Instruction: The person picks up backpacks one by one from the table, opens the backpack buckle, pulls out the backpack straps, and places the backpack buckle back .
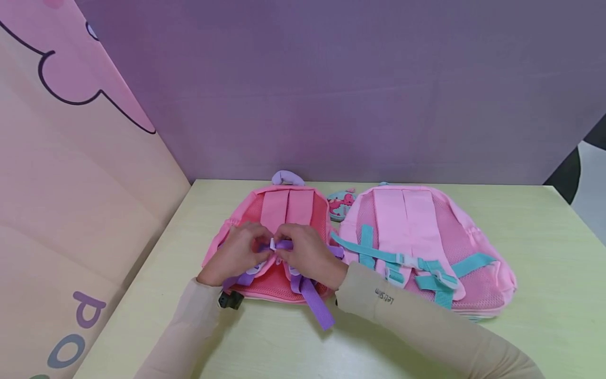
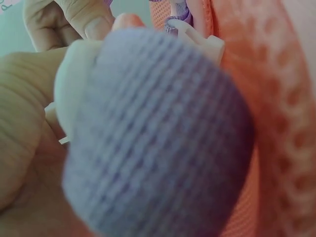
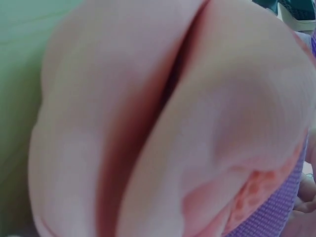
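Observation:
A coral-pink backpack lies on the table with its shoulder straps facing up. Over its middle, both hands meet at a small white buckle on a purple chest strap. My left hand pinches the buckle from the left, and my right hand pinches it from the right. Close up in the left wrist view, purple webbing hides part of the white buckle between the fingers. In the right wrist view, pink fabric covers most of the right hand's work.
To the right lies a lighter pink backpack with turquoise straps and a buckle joined across them. A small patterned pouch-like item sits between the bags. A loose purple strap end hangs over the near side onto the table.

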`<state>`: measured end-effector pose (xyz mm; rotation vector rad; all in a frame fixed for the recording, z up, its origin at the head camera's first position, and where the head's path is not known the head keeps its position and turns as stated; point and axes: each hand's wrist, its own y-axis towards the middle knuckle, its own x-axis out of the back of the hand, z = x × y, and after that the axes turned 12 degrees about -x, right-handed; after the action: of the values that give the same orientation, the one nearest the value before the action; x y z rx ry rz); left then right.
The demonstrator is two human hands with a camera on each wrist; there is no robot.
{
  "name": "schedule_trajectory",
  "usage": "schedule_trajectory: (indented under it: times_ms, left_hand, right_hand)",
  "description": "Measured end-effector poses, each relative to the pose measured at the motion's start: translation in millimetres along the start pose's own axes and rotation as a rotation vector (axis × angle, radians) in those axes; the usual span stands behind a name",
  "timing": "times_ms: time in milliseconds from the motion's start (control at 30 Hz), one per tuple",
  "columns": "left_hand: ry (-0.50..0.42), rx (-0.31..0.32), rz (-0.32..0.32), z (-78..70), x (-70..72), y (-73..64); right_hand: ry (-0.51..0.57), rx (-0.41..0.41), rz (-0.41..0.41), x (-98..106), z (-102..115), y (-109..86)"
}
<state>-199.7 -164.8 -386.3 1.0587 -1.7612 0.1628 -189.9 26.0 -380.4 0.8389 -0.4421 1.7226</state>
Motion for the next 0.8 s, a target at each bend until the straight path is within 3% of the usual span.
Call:
schedule_trajectory:
  times_ms: [467, 800]
  left_hand:
    - [0.003, 0.004, -0.01, -0.1, 5.5, -3.5]
    - [-0.007, -0.006, -0.02, 1.0, 6.5, -4.3]
  right_hand:
    - [0.005, 0.044, 0.001, 5.7, -4.2, -3.0]
    - [0.002, 0.01, 0.019, 7.0, -4.2, -4.4]
